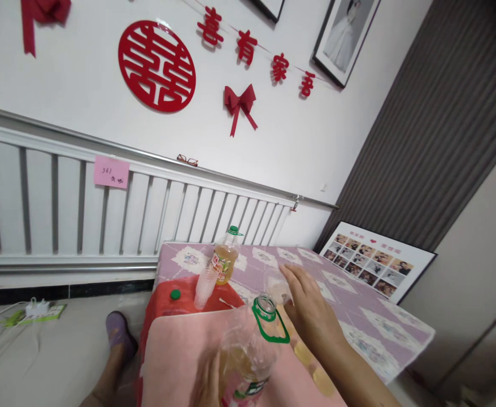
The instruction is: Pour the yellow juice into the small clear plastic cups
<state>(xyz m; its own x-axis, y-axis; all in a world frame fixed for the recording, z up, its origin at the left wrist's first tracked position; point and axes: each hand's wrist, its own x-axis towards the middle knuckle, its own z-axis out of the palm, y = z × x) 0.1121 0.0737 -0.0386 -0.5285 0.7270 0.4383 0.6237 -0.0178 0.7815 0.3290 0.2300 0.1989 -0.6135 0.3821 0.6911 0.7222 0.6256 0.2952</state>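
Observation:
My left hand (208,381) grips an open plastic bottle (252,350) of amber drink at the bottom of the view; its green ring hangs loose at the neck. My right hand (309,308) reaches over the table and touches a clear plastic cup (277,287), fingers around its side. A loose green cap (175,294) lies on the red cloth (163,308). A stack of clear cups (204,287) leans beside a second bottle (225,257) with a green cap, farther back.
The table has a purple patterned cloth (358,305) and a pink sheet (175,356) in front. A white radiator (104,209) lines the wall. A framed photo collage (377,261) leans at right. My foot in a purple slipper (118,333) and cables (36,310) are on the floor.

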